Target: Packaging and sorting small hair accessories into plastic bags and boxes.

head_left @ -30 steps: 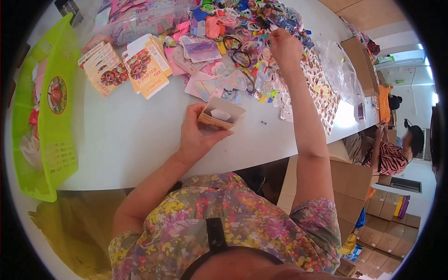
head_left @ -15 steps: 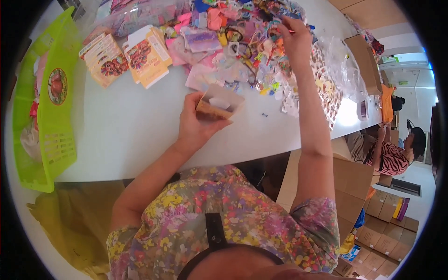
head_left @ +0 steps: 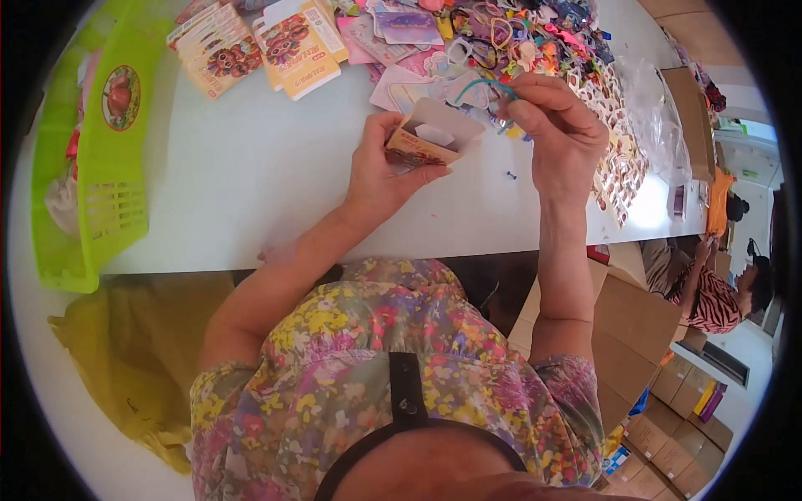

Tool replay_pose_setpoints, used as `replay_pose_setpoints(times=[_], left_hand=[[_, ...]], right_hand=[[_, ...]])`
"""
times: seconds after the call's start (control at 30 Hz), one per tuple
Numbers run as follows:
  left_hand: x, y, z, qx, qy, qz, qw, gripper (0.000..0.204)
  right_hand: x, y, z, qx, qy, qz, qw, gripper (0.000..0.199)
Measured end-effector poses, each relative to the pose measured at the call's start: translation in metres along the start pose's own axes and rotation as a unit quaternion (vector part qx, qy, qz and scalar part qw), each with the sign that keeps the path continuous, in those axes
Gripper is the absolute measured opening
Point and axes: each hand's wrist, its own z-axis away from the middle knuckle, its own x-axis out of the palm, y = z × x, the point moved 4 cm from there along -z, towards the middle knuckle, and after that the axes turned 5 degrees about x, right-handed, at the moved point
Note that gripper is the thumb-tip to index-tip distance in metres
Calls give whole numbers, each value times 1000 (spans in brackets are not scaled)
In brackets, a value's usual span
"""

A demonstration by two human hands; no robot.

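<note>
Head view shows the left hand [head_left: 378,171] holding a small paper box [head_left: 415,149], fingers around its side and thumb along the front. The box is tilted, its top is open, and a white paper piece [head_left: 434,134] shows inside. Near the box, the right hand [head_left: 561,138] is closed at the fingertips, pinching a thin teal band [head_left: 480,82] that sticks out toward the box's open top.

Past the hands is a big heap of bright little things [head_left: 551,33], and the right hand blocks some of it. Pink and purple cards [head_left: 409,29] lie beside the heap. Left of the cards are two piles of flat orange-and-white boxes [head_left: 221,58]. Lots of small printed pieces [head_left: 620,150] are spread on the right, next to a clear plastic bag [head_left: 656,117]. A tiny blue thing [head_left: 511,175] lies alone near the right wrist.

All this is on a white table [head_left: 251,200]. A green basket [head_left: 117,200] stands at its left end. Off to the right, another person [head_left: 710,292] wears a striped top, and brown cartons [head_left: 660,438] are stacked.

The heap is cut off at the top. The fingers hide part of the band. What lies deep in the box is hard to see.
</note>
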Motion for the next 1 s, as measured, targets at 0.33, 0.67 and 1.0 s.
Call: replay_pose_setpoints(times=[0.33,0.67,1.0], left_hand=[[-7,16,-5,25,-10,-97,995,72],[0,14,-7,83,-30,-137,987,75],[-8,16,-9,45,5,-121,992,65]], right_hand=[[-43,38,11,79,107,-27,991,21],[-59,65,30,161,136,-54,976,24],[36,-36,27,-221,40,392,892,17]])
